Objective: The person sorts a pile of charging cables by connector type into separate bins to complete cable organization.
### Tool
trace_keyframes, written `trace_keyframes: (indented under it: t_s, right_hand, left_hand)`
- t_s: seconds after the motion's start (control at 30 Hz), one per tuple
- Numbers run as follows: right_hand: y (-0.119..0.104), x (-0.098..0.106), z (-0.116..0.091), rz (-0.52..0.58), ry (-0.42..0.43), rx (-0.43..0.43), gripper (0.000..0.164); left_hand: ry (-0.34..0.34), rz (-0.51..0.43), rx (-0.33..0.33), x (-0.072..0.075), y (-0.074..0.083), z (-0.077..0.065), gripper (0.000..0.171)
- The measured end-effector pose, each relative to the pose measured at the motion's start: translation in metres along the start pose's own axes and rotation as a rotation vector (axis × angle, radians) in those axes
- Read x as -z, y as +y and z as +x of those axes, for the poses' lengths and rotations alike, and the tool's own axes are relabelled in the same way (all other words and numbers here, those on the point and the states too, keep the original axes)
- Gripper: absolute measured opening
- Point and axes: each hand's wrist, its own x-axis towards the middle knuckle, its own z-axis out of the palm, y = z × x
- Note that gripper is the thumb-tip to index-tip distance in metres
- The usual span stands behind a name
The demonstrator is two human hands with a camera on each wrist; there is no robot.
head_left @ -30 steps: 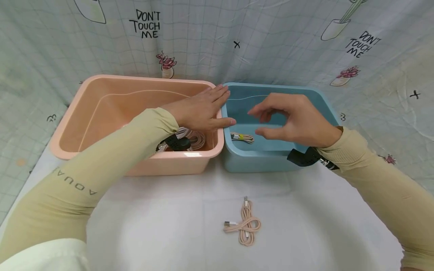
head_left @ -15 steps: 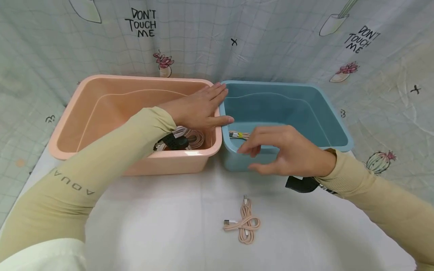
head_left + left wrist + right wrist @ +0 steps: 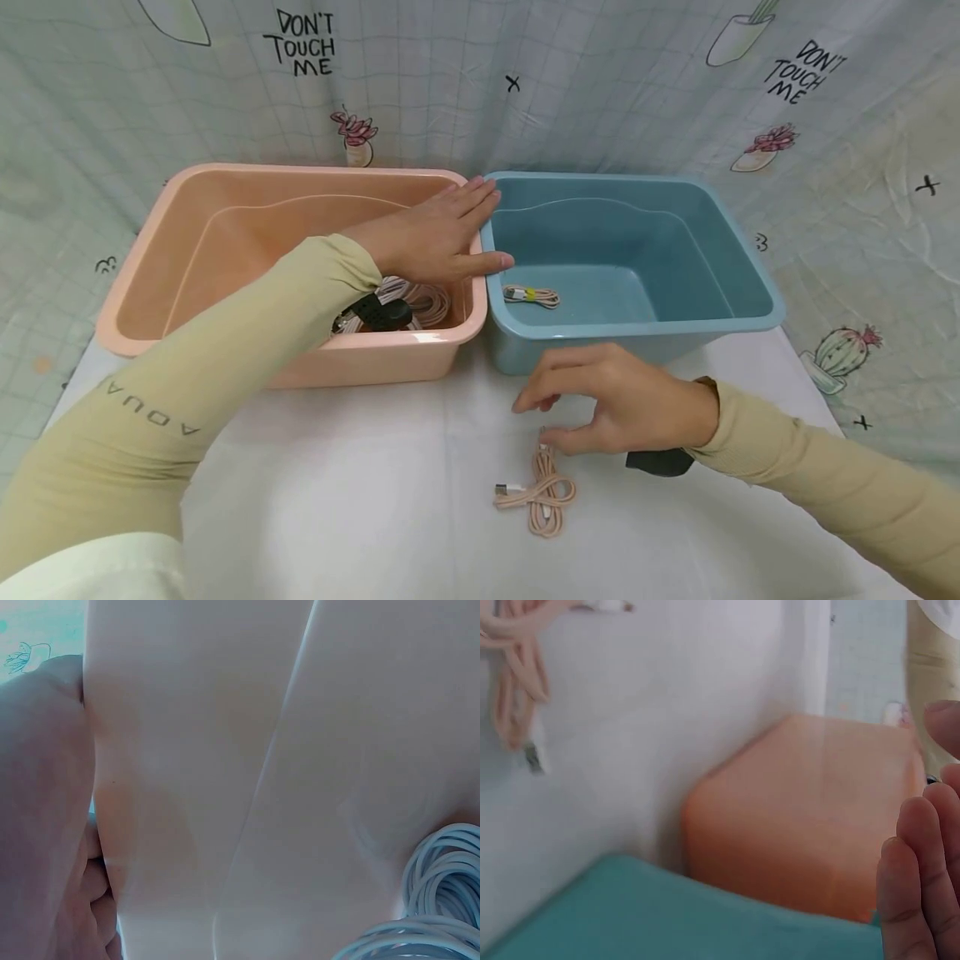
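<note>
My left hand (image 3: 431,237) rests with straight fingers across the meeting rims of the peach bin (image 3: 292,171) and the blue bin (image 3: 600,179). In front of the blue bin, my right hand (image 3: 611,400) hovers over the table with bent fingers and nothing between thumb and fingertips. Just below its thumb lies a pink USB charging cable (image 3: 551,492), folded into a bundle, its plugs showing. In the right wrist view the same cable (image 3: 514,682) is at the upper left. A tied beige cable (image 3: 531,296) sits inside the blue bin at its left end.
Coiled pale cables (image 3: 427,304) lie in the peach bin's right end, partly hidden by the left wrist camera (image 3: 382,312). Both bins stand side by side on a white tabletop (image 3: 337,500). A printed curtain (image 3: 420,83) hangs close behind them.
My right hand has come out from over the blue bin, moving down and toward me to the pink cable. The left hand stays on the rims. The head view has shifted slightly.
</note>
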Motion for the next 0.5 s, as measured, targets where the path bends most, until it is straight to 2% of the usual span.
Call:
trace_keyframes:
  t_s: [0.2, 0.5]
  right_hand:
    - [0.007, -0.018, -0.008, 0.052, -0.079, -0.068, 0.036]
    - [0.015, -0.043, -0.019, 0.078, -0.163, -0.113, 0.03]
  left_hand:
    - [-0.002, -0.003, 0.004, 0.0, -0.001, -0.001, 0.094]
    - [-0.008, 0.001, 0.001, 0.001, 0.0, 0.0, 0.094]
